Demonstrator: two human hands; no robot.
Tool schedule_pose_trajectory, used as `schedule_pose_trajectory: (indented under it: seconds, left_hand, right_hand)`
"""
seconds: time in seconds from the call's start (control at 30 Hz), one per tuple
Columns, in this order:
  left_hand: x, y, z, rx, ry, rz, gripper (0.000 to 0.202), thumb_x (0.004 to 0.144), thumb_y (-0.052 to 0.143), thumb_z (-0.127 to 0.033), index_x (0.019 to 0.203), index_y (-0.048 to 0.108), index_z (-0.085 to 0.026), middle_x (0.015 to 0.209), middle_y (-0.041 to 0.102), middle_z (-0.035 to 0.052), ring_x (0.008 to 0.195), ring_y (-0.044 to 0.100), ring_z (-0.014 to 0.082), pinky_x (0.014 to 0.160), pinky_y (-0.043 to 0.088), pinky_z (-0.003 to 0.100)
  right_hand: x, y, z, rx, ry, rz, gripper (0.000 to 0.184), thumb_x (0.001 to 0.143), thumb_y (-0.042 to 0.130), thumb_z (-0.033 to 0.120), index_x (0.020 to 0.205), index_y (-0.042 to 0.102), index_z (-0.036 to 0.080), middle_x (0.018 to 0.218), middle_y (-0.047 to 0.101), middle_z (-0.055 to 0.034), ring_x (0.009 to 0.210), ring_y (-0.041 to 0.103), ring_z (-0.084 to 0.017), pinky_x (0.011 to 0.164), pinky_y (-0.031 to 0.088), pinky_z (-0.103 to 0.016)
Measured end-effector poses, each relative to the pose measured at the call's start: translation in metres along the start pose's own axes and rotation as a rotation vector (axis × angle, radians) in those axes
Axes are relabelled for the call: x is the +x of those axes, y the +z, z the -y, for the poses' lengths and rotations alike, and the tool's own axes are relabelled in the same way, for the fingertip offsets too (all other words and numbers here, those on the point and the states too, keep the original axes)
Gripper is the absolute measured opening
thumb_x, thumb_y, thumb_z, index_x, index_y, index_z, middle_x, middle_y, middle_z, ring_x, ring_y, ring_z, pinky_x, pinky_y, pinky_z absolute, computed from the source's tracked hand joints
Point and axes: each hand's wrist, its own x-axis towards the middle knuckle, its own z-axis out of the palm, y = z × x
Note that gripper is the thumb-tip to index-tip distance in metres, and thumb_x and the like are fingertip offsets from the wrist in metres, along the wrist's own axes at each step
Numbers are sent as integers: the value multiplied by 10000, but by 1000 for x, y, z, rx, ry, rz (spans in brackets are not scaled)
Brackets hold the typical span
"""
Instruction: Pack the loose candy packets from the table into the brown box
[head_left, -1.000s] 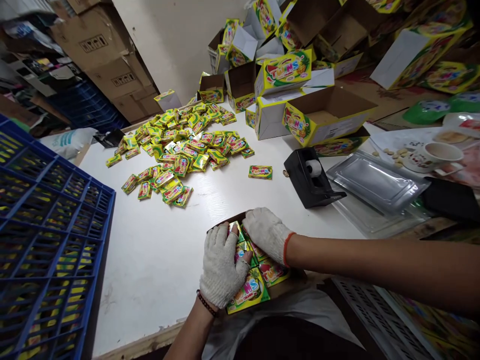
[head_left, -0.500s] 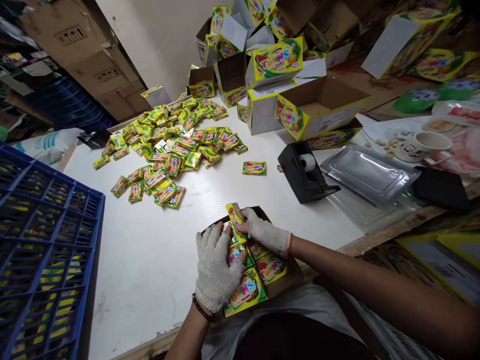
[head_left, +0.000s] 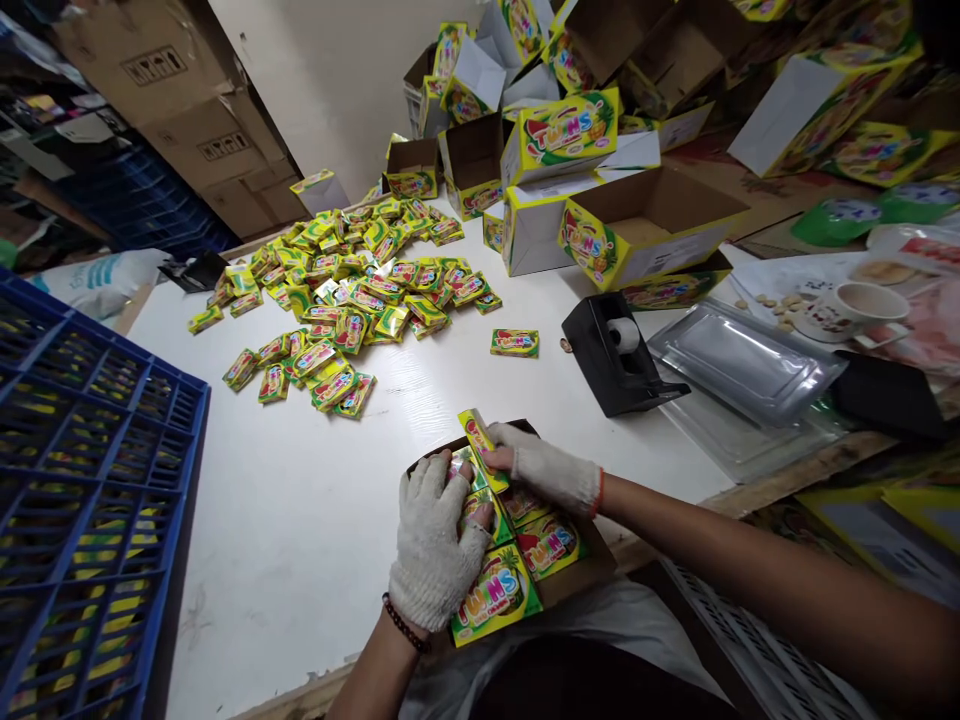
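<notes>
At box (head_left: 581,582), pack (head_left: 479,445) now shows in right hand (head_left: 553,469).

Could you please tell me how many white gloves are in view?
2: one on the left hand, spread over packs, and one on the right hand, gripping a narrow pack. No others show.

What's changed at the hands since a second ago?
The right hand has turned and lifted from lying palm-down over the box; it now pinches a yellow packet, tilted up above the box's far part. No packet showed in its grip at first.

Unchanged: left hand flat over the packed packets; loose pile and tape dispenser in place.
</notes>
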Motion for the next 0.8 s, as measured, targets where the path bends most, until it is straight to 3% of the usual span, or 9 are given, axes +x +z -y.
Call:
schedule_pose_trajectory:
  seconds: [0.1,0.2,0.27,0.37,0.47,0.67,0.8]
  left_hand:
    - [-1,0,1,-10,6,-22,347,899,554,-230,1236,589,-154,1321,552,172,1240,482,322,1016,458,560]
    - [-2,1,2,-12,7,-43,330,910,542,-234,1230,588,-169,1315,560,163,1239,487,317,1010,462,556]
    - [-2,2,2,-15,6,-47,323,916,537,-234,1230,586,-174,1310,566,158,1241,489,313,1011,463,550]
    - [-2,2,2,-22,-4,-43,319,913,544,-232,1223,591,-175,1318,562,155,1246,487,308,1017,463,539]
    - [-3,2,2,-29,-17,-40,329,902,556,-230,1224,596,-175,1334,553,154,1250,482,312,1018,463,539]
    - [-2,0,2,-62,-34,-30,334,889,567,-228,1218,598,-177,1317,555,154,1251,477,314,1021,460,549]
    - [-2,-1,1,-68,-42,-20,336,886,572,-222,1219,596,-183,1313,558,149,1246,477,311,1024,459,548]
  right_hand:
    - [-18,-16,32,-703,-28,-27,323,782,642,327,1046,554,162,927,673,-75,788,629,-208,685,486,-301]
    - [-27,-18,58,-1473,-20,20,333,731,708,225,1039,633,121,1010,683,-158,913,651,-292,762,489,-372]
    - [-25,-9,64,-1744,34,84,289,772,671,171,1053,668,101,1014,683,-188,936,655,-313,761,488,-395]
    - [-15,7,58,-1890,-57,103,239,859,546,102,1035,707,107,1041,669,-193,994,631,-293,776,481,-382]
    - [-9,15,50,-1922,-170,82,256,880,528,107,1059,711,119,1134,641,-189,1054,597,-286,817,479,-384]
    - [-8,15,48,-1859,-134,87,190,846,610,152,1011,693,107,978,654,-181,905,641,-287,707,491,-377]
    - [0,10,31,-1837,-228,186,215,906,540,143,1059,688,111,1040,668,-170,936,646,-279,748,483,-379]
